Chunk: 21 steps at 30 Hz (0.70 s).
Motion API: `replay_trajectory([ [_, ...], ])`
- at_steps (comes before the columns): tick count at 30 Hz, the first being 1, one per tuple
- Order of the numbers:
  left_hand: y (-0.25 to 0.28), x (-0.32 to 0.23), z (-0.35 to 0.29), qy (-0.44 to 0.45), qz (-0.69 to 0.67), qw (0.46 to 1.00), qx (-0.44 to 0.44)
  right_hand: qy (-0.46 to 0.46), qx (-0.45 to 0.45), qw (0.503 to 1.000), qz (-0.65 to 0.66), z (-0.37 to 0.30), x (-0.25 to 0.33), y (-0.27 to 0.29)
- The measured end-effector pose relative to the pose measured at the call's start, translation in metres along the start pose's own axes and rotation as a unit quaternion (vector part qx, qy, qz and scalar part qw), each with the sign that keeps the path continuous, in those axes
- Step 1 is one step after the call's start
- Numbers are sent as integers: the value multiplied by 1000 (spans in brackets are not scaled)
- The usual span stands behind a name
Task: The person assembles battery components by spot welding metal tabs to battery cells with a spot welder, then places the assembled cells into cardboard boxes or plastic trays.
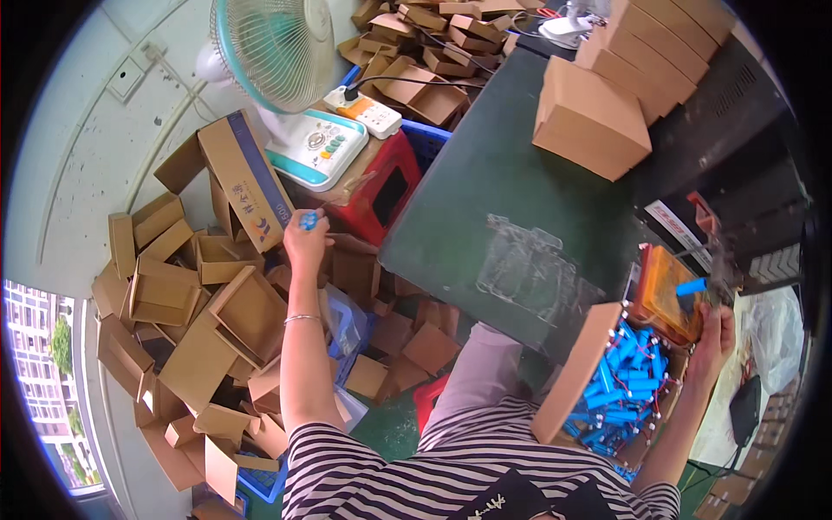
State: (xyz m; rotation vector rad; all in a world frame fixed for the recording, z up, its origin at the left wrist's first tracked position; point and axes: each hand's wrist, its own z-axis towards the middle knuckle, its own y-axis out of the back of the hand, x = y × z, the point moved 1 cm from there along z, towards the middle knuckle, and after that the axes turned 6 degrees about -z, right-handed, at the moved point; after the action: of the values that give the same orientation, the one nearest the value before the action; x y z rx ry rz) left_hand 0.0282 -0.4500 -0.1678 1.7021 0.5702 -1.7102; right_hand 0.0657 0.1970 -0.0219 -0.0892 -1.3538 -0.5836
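Observation:
My left hand [306, 238] is raised over the heap of cartons on the left, its fingers closed round a small blue cylinder [308, 220] that looks like a battery cell. On the far right my right hand [714, 340] is pinched at a blue battery cell [692, 286], beside the metal arm of a black machine [728, 269]. Below that cell sits an orange-yellow tray [666, 293]. An open cardboard box [576, 373] against my body is full of blue battery cells [626, 386] with thin red and black wires and white connectors.
A green-topped table [459, 173] stands ahead, with brown cartons [594, 117] stacked at its far right. Small open boxes [165, 290] are heaped on the left. A fan [273, 52] and a power strip [364, 113] stand beyond my left hand, by a red stool [390, 186].

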Motion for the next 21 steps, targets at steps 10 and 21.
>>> replay_trajectory([
  [10,-21,37,37,209,-289,933,49,20,-22,1000,-10,1,-13,14],
  [21,-19,10,102,-283,434,849,105,19,-35,999,12,0,-22,29],
])
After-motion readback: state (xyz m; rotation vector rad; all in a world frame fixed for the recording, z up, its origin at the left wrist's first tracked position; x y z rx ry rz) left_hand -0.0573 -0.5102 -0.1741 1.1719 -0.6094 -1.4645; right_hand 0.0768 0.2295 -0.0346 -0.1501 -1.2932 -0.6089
